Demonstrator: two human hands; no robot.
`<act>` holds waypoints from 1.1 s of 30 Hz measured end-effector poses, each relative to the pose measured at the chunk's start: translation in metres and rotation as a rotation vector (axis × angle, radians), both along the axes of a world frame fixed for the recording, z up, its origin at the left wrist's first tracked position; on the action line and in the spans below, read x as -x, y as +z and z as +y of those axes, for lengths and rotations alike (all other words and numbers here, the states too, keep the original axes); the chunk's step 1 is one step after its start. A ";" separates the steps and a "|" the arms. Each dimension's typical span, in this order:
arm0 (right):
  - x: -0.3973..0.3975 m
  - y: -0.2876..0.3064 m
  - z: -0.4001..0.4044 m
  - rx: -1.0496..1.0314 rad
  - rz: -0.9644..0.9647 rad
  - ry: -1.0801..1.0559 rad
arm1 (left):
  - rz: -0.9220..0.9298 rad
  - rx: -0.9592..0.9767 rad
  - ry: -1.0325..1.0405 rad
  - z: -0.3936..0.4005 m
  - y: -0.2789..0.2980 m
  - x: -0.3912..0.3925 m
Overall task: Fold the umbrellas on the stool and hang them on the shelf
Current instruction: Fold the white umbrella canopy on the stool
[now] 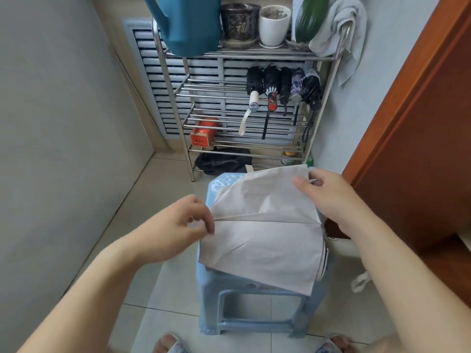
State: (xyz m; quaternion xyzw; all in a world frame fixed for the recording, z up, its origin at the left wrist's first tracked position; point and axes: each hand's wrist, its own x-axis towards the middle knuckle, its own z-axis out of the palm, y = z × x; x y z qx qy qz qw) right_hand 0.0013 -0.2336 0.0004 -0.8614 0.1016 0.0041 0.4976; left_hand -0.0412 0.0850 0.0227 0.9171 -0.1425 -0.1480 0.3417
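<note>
Narrow corner w/ pale grey walls (58,110) on left & behind. Floor (158,200) is light cream tile w/ thin dark grout lines, beige skirting along the base. Louvred vent panel (150,72) w/ white slats set low in back wall. Reddish-brown wood door (413,138) fills right side, edge running diag. down to the floor. Soft, even daylight, no hard shadows. Grey towel (339,31) draped top right near wall. Red tin (204,131) & dark bag (221,161) sit low by back wall.
</note>
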 end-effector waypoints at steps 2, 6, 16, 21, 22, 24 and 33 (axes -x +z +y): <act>0.010 0.002 -0.001 -0.028 0.010 0.044 | -0.070 0.065 0.229 -0.005 -0.007 -0.012; 0.018 0.003 -0.003 -0.211 -0.080 0.071 | 0.119 0.023 0.342 -0.017 -0.021 -0.028; 0.030 0.023 -0.010 -0.326 -0.162 0.168 | 0.292 0.385 0.105 -0.031 -0.007 -0.021; 0.035 0.036 -0.010 -0.373 -0.294 0.149 | 0.362 0.758 0.077 -0.033 -0.001 -0.025; 0.036 0.039 -0.012 -0.392 -0.304 0.144 | 0.367 0.844 0.099 -0.034 -0.001 -0.026; 0.036 0.040 -0.016 -0.425 -0.307 0.122 | 0.375 0.988 0.165 -0.038 0.001 -0.026; 0.034 0.032 -0.016 -0.363 -0.285 0.114 | 0.110 0.887 0.567 -0.046 -0.010 -0.035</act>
